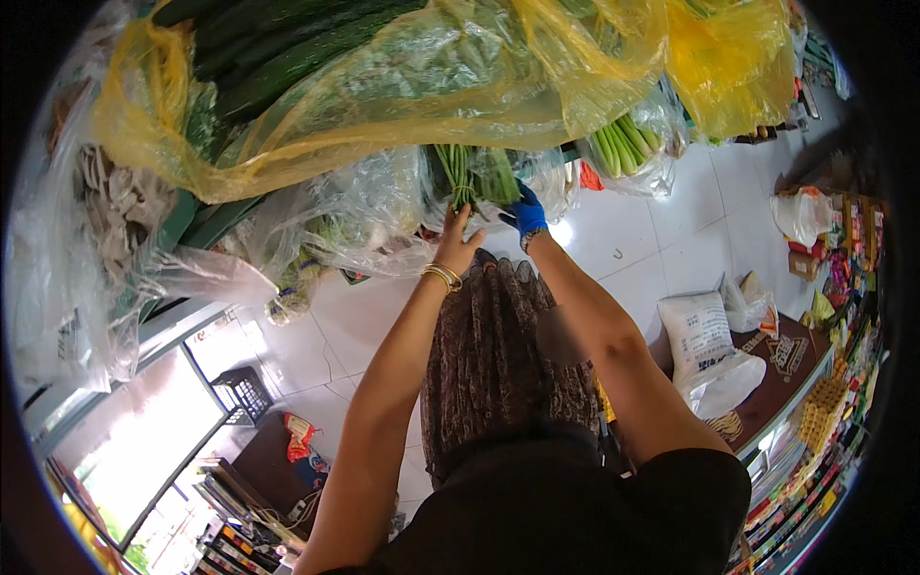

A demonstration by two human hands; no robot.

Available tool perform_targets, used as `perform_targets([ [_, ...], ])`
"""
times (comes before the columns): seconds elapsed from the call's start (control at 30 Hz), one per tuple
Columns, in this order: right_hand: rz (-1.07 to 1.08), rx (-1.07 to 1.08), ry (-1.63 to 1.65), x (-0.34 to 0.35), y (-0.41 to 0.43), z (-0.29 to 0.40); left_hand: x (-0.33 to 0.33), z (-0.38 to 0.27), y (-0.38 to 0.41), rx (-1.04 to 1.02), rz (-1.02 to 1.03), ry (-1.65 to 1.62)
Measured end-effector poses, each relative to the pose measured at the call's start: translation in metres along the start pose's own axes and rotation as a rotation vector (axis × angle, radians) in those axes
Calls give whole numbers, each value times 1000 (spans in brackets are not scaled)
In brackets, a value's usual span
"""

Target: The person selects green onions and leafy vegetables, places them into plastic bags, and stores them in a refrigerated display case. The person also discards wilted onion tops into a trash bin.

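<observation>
A bundle of thin green stems (456, 172), tied with a band, lies at the front of the vegetable shelf. My left hand (458, 241), bare and with gold bangles at the wrist, touches the cut ends of these stems. Just right of it, my right hand (528, 208) in a blue glove is at a wider dark green vegetable (497, 176), its fingers partly behind it. Whether either hand grips firmly cannot be told. A yellow plastic bag (402, 133) covers the produce above both hands, and dark green cucumbers (295, 57) show at its upper left.
Clear plastic bags (359, 208) hang over the shelf's front edge at left. Light green stalks (622, 147) in a clear bag lie to the right. A white sack (701, 338) rests by a brown table (773, 374) at right. A black crate (243, 394) stands on the tiled floor at lower left.
</observation>
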State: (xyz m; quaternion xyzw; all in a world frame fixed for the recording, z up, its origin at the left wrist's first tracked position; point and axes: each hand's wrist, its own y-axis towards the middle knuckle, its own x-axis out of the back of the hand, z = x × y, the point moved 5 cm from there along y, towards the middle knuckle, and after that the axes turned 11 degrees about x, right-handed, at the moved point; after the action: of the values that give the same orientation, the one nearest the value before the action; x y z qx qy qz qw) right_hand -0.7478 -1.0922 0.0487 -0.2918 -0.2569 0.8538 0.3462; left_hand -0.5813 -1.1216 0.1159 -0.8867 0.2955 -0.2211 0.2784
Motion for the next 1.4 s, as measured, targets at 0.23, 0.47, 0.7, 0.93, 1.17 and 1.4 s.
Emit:
perform_targets([
  [0.23,80,-17,-385,64,9,-6,21,45,-114,-108,-212,-64],
  [0.47,-32,-68,-598,102,-24,-69,30,337,-316,553,-562,-274],
  [0.7,198,-49,-711,12,-111,-161,13,525,-501,803,-822,-950],
  [0.93,611,-64,-708,-195,-232,-260,20,580,-579,800,-915,-1428],
  [1.17,1043,-154,-763,-331,-309,-361,88,585,-586,643,-1048,-1639],
  [1.4,1146,-227,-959,-482,-381,-461,138,621,-557,510,-1071,-1944],
])
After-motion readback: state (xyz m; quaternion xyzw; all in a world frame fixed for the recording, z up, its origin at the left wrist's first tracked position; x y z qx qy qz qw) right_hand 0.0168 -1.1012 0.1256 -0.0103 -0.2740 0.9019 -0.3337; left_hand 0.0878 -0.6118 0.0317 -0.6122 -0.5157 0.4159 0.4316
